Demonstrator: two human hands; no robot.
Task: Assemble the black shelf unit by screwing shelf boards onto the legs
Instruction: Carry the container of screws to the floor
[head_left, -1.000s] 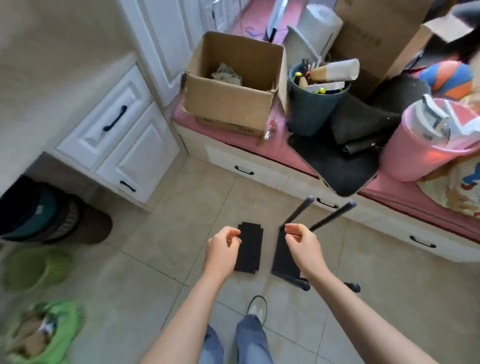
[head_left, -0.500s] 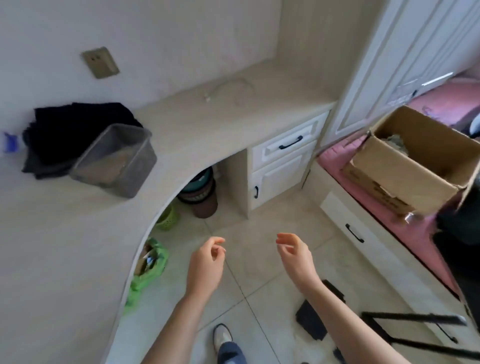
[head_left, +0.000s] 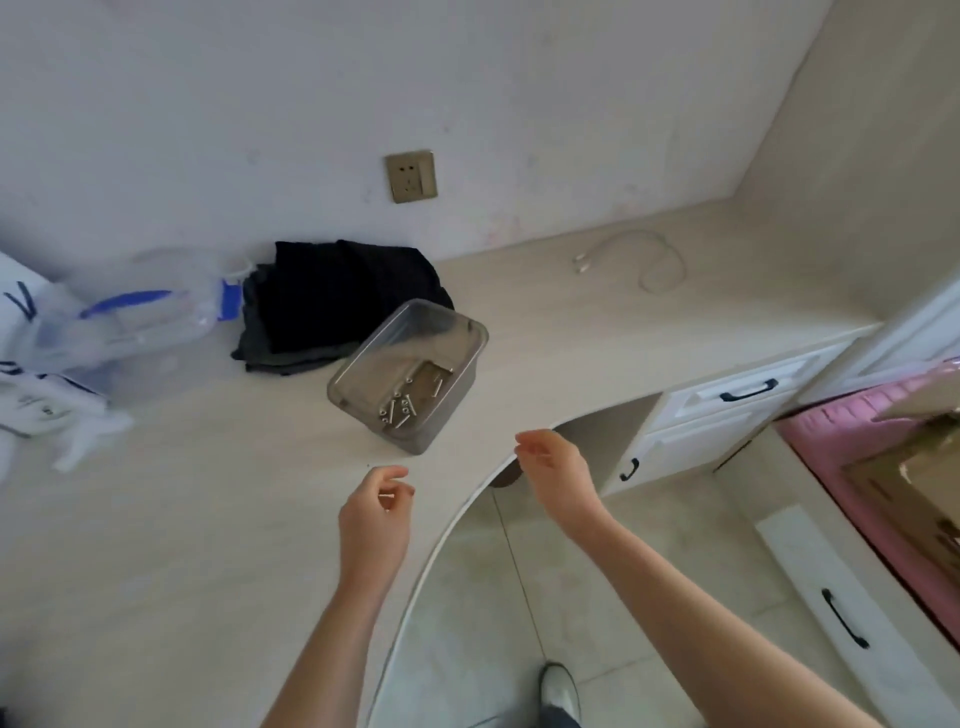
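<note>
A clear grey plastic box stands on the pale countertop, with several silver screws lying in its bottom. My left hand hovers over the counter just below the box, fingers loosely curled and holding nothing. My right hand hangs over the counter's curved edge, right of the box, fingers relaxed and empty. The black shelf boards and legs are out of view.
A folded black cloth lies behind the box. Clear plastic bags and white packaging sit at the left. A white cable lies at the back right. White drawers and a pink-cushioned bench are on the right.
My view has swung from the shelf parts on the floor up to the countertop. Both hands let go of the black parts and now hover empty near the screw box.
</note>
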